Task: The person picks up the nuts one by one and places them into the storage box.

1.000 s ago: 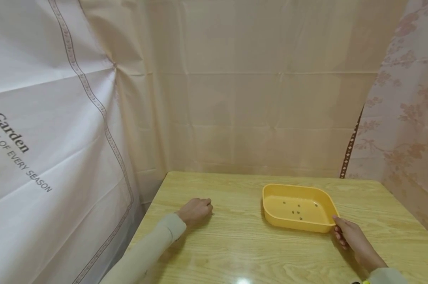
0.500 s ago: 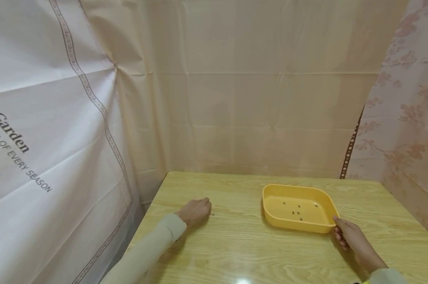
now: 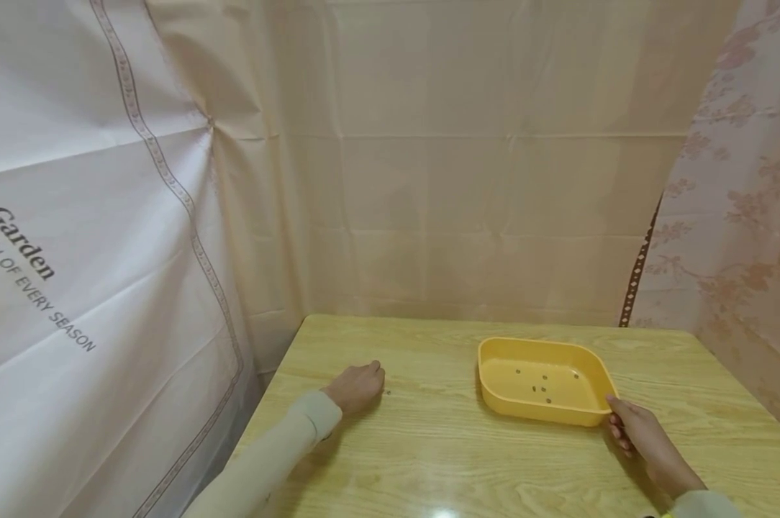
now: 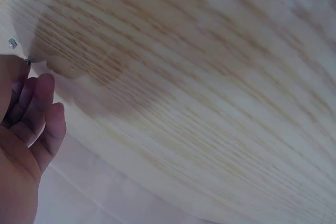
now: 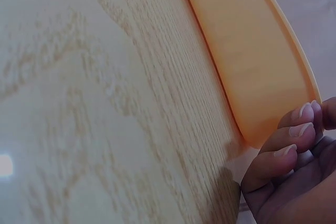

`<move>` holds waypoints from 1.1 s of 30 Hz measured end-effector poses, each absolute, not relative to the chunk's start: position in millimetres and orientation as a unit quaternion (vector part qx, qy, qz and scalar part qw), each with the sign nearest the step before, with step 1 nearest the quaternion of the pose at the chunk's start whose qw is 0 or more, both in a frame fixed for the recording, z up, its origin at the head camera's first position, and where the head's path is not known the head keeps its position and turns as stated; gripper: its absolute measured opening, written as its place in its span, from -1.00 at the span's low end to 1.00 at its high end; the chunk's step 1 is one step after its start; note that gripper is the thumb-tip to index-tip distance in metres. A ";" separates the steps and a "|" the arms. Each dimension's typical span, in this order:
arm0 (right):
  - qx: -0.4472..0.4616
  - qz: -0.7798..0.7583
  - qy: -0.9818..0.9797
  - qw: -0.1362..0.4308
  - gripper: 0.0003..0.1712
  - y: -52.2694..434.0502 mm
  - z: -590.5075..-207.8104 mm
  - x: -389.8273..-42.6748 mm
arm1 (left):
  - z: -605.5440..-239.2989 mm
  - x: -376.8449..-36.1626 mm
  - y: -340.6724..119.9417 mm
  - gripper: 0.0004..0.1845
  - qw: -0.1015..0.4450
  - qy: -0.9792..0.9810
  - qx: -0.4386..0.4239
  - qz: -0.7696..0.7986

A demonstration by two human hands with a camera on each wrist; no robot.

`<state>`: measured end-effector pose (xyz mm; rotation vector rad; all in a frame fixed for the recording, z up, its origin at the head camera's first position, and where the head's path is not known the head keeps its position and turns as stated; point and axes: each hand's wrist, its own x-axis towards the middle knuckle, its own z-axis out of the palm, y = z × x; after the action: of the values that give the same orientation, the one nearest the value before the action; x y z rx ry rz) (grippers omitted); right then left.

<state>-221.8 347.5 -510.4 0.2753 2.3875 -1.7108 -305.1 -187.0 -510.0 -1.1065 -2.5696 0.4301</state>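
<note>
Two hands rest on the wooden surface with the yellow tray as landmark. Your right hand grips the tray's near right corner, fingers curled against its wall. Your left hand lies well left of the tray, fingers curled; whether they pinch anything is unclear. A few dark specks sit inside the tray. Curtains hang behind it. Its long axis runs left to right, with bare surface between tray and left hand.

Specks in tray — too small to identify.
</note>
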 end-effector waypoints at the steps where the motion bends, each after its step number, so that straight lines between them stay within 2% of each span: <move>1: 0.093 -0.578 0.805 0.095 -0.44 347.5 -510.3 -222.0 | -510.1 -305.8 -186.8 -0.90 0.149 -0.899 -0.383 0.152; 10: 0.093 -0.579 0.805 0.092 -0.45 346.0 -510.1 -221.7 | -510.9 -306.9 -185.7 -0.93 0.133 -0.903 -0.372 0.165; 33: 0.089 -0.574 0.808 0.095 -0.44 347.7 -511.0 -221.8 | -501.2 -299.5 -188.2 -0.89 0.144 -0.891 -0.386 0.191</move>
<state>-221.8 347.7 -511.0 0.2632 2.3966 -1.7013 -299.5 -188.2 -501.2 -1.1115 -2.5678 0.5502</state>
